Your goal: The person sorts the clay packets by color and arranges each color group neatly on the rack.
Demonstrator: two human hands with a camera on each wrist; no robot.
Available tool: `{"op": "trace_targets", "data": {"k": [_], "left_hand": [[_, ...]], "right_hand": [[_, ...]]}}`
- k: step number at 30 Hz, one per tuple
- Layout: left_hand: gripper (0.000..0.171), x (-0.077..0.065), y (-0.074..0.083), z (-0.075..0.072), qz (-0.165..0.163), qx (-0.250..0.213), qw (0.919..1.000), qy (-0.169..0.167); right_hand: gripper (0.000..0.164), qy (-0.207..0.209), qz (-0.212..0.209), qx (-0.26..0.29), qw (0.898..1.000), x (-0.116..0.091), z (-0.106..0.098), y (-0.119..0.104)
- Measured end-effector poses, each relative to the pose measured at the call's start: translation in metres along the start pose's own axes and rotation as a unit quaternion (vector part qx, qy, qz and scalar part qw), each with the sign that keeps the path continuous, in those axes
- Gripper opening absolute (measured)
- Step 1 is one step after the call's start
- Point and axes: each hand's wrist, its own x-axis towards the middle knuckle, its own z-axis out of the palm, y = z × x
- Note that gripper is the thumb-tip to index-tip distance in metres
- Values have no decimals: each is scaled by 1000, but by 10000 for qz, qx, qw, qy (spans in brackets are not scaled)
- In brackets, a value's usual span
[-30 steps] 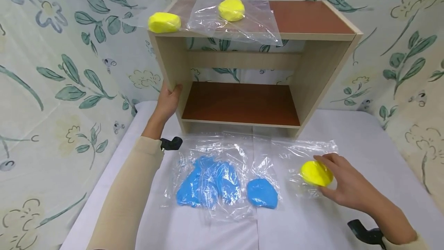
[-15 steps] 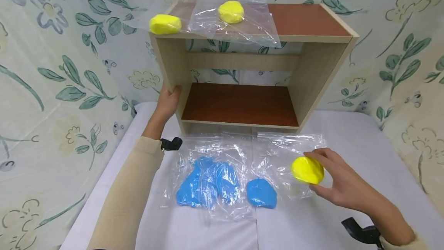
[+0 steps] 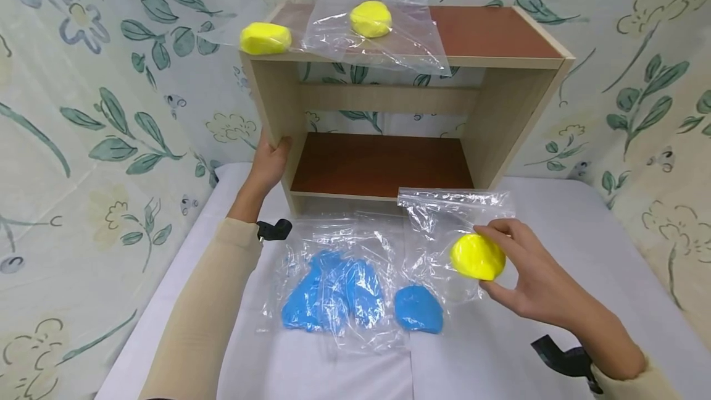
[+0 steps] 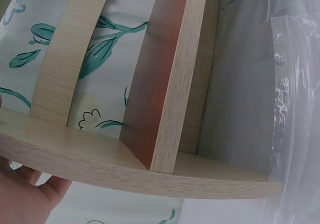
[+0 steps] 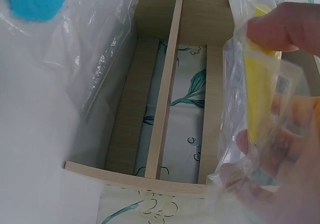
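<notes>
My right hand (image 3: 524,267) pinches a yellow lump (image 3: 478,257) inside a clear zip bag (image 3: 457,200), thumb below and fingers above. The bag's zip end overlaps the shelf's lower front edge in the head view. In the right wrist view the yellow lump (image 5: 260,88) shows edge-on between thumb and fingers. My left hand (image 3: 269,162) grips the left side panel of a small wooden shelf (image 3: 389,165), thumb on the inner face. The left wrist view shows the fingers (image 4: 30,184) behind the panel's edge.
Bagged blue lumps (image 3: 333,292) and a smaller blue lump (image 3: 419,308) lie on the white-covered table (image 3: 461,363) before the shelf. On the shelf top sit a yellow lump (image 3: 265,38) at the left corner and another yellow lump (image 3: 370,18) in a clear bag.
My right hand has moved left and up toward the shelf with the bagged yellow lump. My left hand has stayed on the side panel.
</notes>
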Motion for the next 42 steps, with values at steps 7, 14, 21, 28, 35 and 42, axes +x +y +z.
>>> {"op": "trace_targets", "data": {"k": [7, 14, 21, 28, 35, 42], "left_hand": [[57, 2, -2, -1, 33, 45, 10000, 27], [57, 0, -2, -1, 8, 10, 10000, 46], [57, 0, 0, -1, -12, -22, 10000, 84], [58, 0, -1, -1, 6, -61, 10000, -5], [58, -2, 0, -1, -65, -74, 10000, -6], [58, -1, -1, 0, 55, -57, 10000, 3]], "right_hand": [[91, 228, -12, 103, 9997, 2, -15, 1], [95, 570, -107, 125, 9982, 0, -32, 6], [83, 932, -127, 66, 9955, -2, -57, 15], [103, 1462, -15, 19, 9893, -6, -78, 16], [98, 1654, 655, -544, 9825, -12, -98, 12], [109, 2173, 636, -955, 9693, -4, -115, 19]]}}
